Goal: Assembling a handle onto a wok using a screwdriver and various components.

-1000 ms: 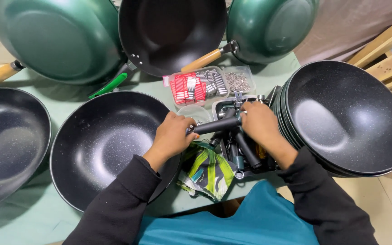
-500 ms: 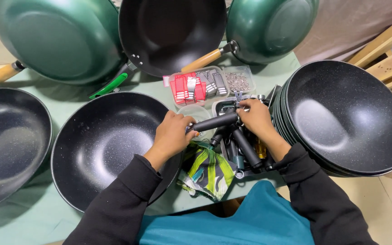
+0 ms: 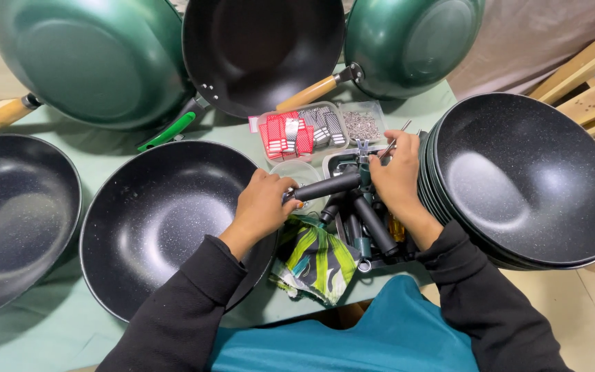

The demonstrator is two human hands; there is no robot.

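Head view: your left hand (image 3: pixel 262 207) is clamped on the near end of the black handle (image 3: pixel 326 186), right at the rim of the speckled pan (image 3: pixel 166 224). Your right hand (image 3: pixel 397 178) has slid up since a second ago, pinching the handle's metal bracket end over the parts tray (image 3: pixel 347 160), so you're lining it up.

A cookware assembly workshop: a green-covered worktop (image 3: pixel 56 331) is crowded with handle-less speckled black woks (image 3: pixel 166 220), a nested stack of identical pans (image 3: pixel 528 179) at one side, and finished green woks (image 3: pixel 91 58) with wooden handles propped behind. Small trays of screws (image 3: pixel 361 125), loose black handles (image 3: pixel 373 227) and timber pallets (image 3: pixel 587 83) complete the production-bench scene.
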